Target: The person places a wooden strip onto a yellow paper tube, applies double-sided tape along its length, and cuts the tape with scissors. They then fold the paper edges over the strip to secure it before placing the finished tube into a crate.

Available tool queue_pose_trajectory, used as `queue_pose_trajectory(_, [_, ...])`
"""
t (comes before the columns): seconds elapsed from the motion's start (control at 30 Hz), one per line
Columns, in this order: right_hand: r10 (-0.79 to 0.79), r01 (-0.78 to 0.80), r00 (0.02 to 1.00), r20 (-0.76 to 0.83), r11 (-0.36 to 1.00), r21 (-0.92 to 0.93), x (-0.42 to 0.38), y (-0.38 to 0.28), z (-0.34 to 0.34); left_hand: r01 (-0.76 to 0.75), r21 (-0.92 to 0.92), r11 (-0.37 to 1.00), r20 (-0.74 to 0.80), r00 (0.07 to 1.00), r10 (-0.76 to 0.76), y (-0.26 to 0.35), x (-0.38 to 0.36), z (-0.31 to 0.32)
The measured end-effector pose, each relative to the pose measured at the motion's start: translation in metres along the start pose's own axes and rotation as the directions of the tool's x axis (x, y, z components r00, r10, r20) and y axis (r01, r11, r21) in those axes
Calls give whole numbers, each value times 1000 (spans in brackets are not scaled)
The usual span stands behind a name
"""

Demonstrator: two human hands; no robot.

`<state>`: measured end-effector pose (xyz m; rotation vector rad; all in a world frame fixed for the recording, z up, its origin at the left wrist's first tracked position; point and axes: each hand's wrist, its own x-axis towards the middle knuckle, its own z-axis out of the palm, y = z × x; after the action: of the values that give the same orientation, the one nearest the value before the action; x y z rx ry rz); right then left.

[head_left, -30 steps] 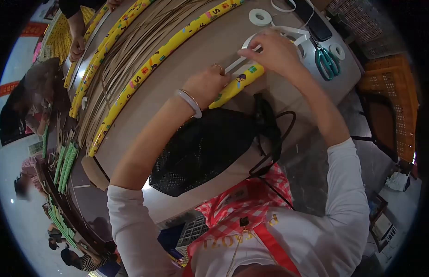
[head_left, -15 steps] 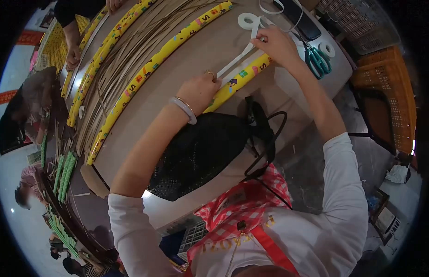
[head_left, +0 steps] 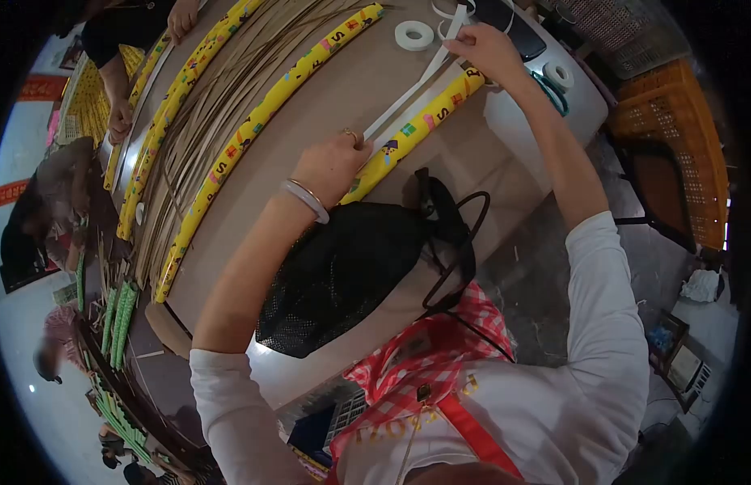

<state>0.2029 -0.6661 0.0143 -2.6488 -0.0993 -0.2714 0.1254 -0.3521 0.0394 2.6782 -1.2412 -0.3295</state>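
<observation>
A white strip is stretched between my two hands, beside a yellow patterned roll. My left hand is closed on the strip's lower end, over the lower part of the roll. Thumb and fingers of my right hand pinch the strip near the roll's upper end. From there the strip loops on past the right hand. A white tape ring lies left of the right hand, and a second ring lies right of it, beside teal-handled scissors partly hidden by my forearm.
More yellow rolls and thin brown strips lie on the left. Another person's hands are at the far left edge. A black mesh bag with a cable lies near my body. An orange crate stands at right.
The view has shifted somewhat. More of the roll's upper end shows, and the scissors are now mostly behind my right forearm. Both hands still hold the strip.
</observation>
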Motion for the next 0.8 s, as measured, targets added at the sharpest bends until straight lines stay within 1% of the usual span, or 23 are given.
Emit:
queue_pose_trajectory(0.03, [17,-17,1000,-5,1000,1,1,3,4,-43,25,999,-30,999,44,1,-1,-1])
queue_pose_trajectory(0.1, [32,-32,999,-5,999,3,1,4,6,-42,48,998,-32,999,44,1,-2,2])
queue_pose_trajectory(0.17, [61,-66,996,62,994,84,2,2,4,-43,72,996,-39,998,46,1,-1,3])
queue_pose_trajectory(0.2, [60,-65,996,63,995,82,1,-1,1,-36,64,997,-47,998,39,2,0,2])
queue_pose_trajectory(0.27, [117,-129,990,78,976,173,-2,-9,-4,-30,56,998,-60,998,34,2,3,1])
queue_pose_trajectory(0.33, [102,-114,992,74,976,183,-6,-13,-4,4,29,1000,-7,1000,-4,0,6,0])
queue_pose_trajectory(0.37, [85,-98,994,71,976,196,-6,-13,-5,4,28,1000,-9,1000,-4,1,8,-3])
queue_pose_trajectory(0.43, [82,-94,995,62,974,207,-8,-12,-3,-18,10,1000,-92,996,19,0,14,-8])
queue_pose_trajectory(0.5, [81,-91,995,55,971,222,-7,-8,0,-24,27,999,-67,997,25,-6,21,-12])
queue_pose_trajectory(0.53, [73,-84,995,62,979,186,-3,-1,2,-145,86,986,-148,977,157,-9,24,-14])
queue_pose_trajectory(0.57, [69,-79,995,69,985,150,-3,1,2,-261,153,953,-216,932,290,-11,28,-17])
queue_pose_trajectory(0.6, [75,-85,995,71,985,152,-4,3,3,-225,169,960,-108,963,245,-12,32,-19])
queue_pose_trajectory(0.63, [63,-74,995,71,983,165,-5,5,4,-229,167,959,-103,963,248,-13,35,-22])
queue_pose_trajectory(0.7, [58,-70,996,73,981,180,-6,2,2,-338,354,872,-39,926,374,-14,43,-28])
queue_pose_trajectory(0.73, [77,-88,995,69,983,164,-6,-1,2,-287,319,903,126,957,260,-13,49,-30])
queue_pose_trajectory(0.77, [96,-105,993,66,983,149,-5,-2,2,-292,318,902,129,956,264,-12,53,-30])
queue_pose_trajectory(0.8, [102,-111,993,67,982,150,-5,-1,3,-271,322,907,92,963,255,-11,57,-29])
